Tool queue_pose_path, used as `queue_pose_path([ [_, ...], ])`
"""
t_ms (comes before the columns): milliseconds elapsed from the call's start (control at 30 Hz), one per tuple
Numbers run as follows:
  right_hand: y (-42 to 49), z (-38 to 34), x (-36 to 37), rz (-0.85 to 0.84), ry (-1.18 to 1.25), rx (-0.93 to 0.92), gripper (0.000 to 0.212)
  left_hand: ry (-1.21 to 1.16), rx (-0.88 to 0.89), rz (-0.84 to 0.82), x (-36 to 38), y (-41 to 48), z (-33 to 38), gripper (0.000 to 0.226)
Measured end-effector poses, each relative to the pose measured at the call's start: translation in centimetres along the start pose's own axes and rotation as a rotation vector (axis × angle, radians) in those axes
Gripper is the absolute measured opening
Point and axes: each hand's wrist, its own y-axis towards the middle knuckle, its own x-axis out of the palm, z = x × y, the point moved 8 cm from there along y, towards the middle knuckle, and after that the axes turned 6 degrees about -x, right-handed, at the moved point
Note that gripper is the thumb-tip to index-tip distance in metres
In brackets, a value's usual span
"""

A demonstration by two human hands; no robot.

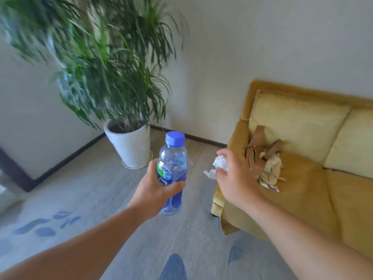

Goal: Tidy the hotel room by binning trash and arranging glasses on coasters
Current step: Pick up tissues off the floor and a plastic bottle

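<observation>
A: Where is the trash?

B: Both pieces are in the hands, held out over the grey carpet (pixel 96 190). A clear plastic bottle (pixel 172 170) with a blue cap stands upright in the left hand (pixel 153 196). A crumpled white tissue (pixel 219 165) sits in the right hand (pixel 235 178), just right of the bottle and apart from it.

A: What lies around them?

B: Farther off and to the left, a white pot (pixel 130 145) holds a tall green plant (pixel 96 63) in the room's corner; its leaves are blurred. To the right is a yellow sofa (pixel 302 188) with pale cushions. A tan-strapped bag (pixel 266 164) rests on its seat, partly hidden behind the right hand. Nothing stands between the two hands.

A: And the fingers?

B: The left fingers wrap round the bottle's lower half, thumb across the near side, closed firmly on it. The right fingers are curled loosely about the tissue, which pokes out on the left of the hand; how tightly they pinch it I cannot tell.
</observation>
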Motion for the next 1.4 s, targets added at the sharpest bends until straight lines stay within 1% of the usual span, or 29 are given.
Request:
queue_pose_path([
  [133,2.3,-6.3,-1.0,0.013,0.045,-0.122,0.037,-0.02,0.042,0.1,-5.5,-1.3,4.3,0.058],
  [200,3.1,-9.4,-0.8,0.021,0.046,-0.17,0.036,-0.018,0.062,0.147,-8.6,-2.0,5.5,0.056],
  [333,4.4,-15.6,1.0,-0.02,0.104,-0.246,0.037,-0.013,0.107,0.238,-15.4,-3.1,6.9,0.054],
  [600,6.7,-27.5,7.3,-0.062,0.15,-0.382,0.042,-0.055,0.137,0.403,-28.7,-5.0,5.5,0.057],
  [767,8.1,-33.8,12.9,-0.103,0.204,-0.448,0.041,-0.047,0.111,0.498,-36.1,-6.5,3.1,0.055],
  [833,8.5,-36.3,15.4,-0.134,0.215,-0.483,0.04,-0.055,0.091,0.539,-38.7,-6.9,1.8,0.055],
  [1000,9.0,-42.0,21.3,-0.221,0.312,-0.635,0.04,-0.059,0.051,0.667,-44.3,-8.8,-1.4,0.057],
  [1100,9.2,-45.4,24.6,-0.299,0.384,-0.724,0.037,-0.08,0.042,0.787,-47.2,-10.7,-2.9,0.054],
  [1333,7.8,-53.7,31.2,-0.502,0.542,-0.894,0.036,-0.058,-0.093,1.081,-52.4,-17.4,-5.5,0.055],
  [1400,6.4,-56.2,33.0,-0.568,0.594,-0.945,0.037,-0.071,-0.115,1.137,-53.0,-19.6,-6.1,0.054],
])
